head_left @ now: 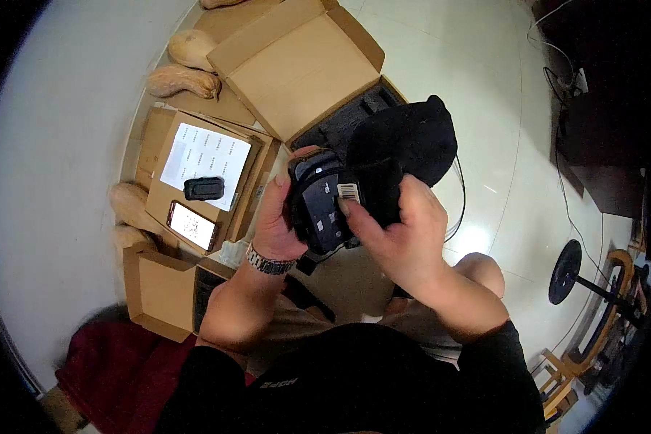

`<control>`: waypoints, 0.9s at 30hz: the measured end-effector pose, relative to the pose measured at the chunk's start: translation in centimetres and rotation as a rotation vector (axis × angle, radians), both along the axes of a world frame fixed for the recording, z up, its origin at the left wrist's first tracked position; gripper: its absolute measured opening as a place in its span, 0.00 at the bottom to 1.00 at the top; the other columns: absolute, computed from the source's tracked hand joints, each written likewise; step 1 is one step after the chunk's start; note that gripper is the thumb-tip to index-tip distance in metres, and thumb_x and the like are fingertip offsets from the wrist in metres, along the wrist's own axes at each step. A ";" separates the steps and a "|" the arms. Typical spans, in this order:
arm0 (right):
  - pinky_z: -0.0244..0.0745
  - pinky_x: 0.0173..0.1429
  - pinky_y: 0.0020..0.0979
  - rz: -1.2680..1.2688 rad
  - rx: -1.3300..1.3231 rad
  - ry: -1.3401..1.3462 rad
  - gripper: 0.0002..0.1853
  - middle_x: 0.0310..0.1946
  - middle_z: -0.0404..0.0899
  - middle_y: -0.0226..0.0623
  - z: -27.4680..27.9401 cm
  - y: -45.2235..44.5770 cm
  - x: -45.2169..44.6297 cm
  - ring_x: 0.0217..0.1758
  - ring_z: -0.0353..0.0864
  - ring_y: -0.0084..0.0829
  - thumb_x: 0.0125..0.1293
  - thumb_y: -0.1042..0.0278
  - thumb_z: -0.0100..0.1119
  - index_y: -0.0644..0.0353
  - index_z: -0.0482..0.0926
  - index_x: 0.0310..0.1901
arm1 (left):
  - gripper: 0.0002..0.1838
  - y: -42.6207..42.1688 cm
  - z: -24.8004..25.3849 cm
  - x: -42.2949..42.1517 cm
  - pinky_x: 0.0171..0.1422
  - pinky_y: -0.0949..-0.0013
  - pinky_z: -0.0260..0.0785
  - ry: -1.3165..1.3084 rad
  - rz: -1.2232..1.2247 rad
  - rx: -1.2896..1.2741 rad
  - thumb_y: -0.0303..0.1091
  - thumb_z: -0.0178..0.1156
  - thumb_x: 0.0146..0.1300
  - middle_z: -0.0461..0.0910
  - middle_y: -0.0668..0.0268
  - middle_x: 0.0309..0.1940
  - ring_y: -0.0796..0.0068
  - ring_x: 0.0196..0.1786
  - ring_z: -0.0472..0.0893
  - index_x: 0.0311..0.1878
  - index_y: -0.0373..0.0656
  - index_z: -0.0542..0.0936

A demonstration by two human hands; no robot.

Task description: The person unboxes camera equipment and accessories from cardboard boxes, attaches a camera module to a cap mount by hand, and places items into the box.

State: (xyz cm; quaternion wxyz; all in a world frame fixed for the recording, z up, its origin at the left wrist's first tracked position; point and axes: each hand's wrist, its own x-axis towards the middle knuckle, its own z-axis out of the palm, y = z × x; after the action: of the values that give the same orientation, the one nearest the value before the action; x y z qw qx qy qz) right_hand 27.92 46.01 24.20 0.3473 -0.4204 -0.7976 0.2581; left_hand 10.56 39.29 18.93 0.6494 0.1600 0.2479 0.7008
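Observation:
My left hand [273,220], with a metal-band watch [270,261] at the wrist, is closed around the left side of a black device [318,206] with small white stickers on its face. My right hand [412,235] grips the device's right side, its thumb next to a white barcode label [349,192]. Black soft cloth, shaped like a cap [409,137], bulges out behind the device, and the right fingers are partly hidden against it. Whether cloth and device are joined, I cannot tell. Under the hands hangs a small black piece [306,265].
Beyond the hands lies an open cardboard box [304,69] with dark foam. At left, a carton carries a printed sheet [202,155], a black case [204,188] and a lit phone [192,226]. Gourds [184,82], a smaller open box [163,289] and a round-based stand [565,271] surround me.

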 end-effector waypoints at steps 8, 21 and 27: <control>0.72 0.33 0.43 0.067 0.047 -0.115 0.33 0.25 0.73 0.45 0.9 0.1 0.1 0.30 0.77 0.49 0.41 0.44 0.82 0.63 0.70 0.27 | 0.32 0.0 -1.0 -0.1 0.69 0.55 0.72 -0.166 -0.072 0.064 0.56 0.46 0.77 0.76 0.54 0.64 0.61 0.64 0.79 0.72 0.40 0.65; 0.72 0.34 0.42 -0.007 0.066 -0.091 0.33 0.25 0.74 0.45 0.0 0.3 0.1 0.29 0.77 0.48 0.43 0.42 0.81 0.63 0.70 0.28 | 0.37 0.3 -1.2 0.3 0.68 0.56 0.73 -0.036 -0.037 0.022 0.57 0.54 0.73 0.76 0.53 0.63 0.61 0.63 0.79 0.73 0.38 0.63; 0.67 0.40 0.43 -0.015 0.083 -0.097 0.34 0.27 0.74 0.45 0.1 0.5 0.2 0.32 0.74 0.48 0.39 0.42 0.82 0.62 0.70 0.28 | 0.41 0.2 -1.1 0.5 0.69 0.57 0.72 -0.041 -0.034 -0.031 0.56 0.62 0.68 0.75 0.52 0.64 0.60 0.65 0.77 0.73 0.38 0.63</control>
State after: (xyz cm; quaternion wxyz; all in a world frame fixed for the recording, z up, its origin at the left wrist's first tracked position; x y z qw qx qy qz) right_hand 28.14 46.54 24.29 0.3271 -0.4235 -0.8204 0.2014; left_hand 11.04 39.49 17.86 0.6685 0.1397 0.2424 0.6891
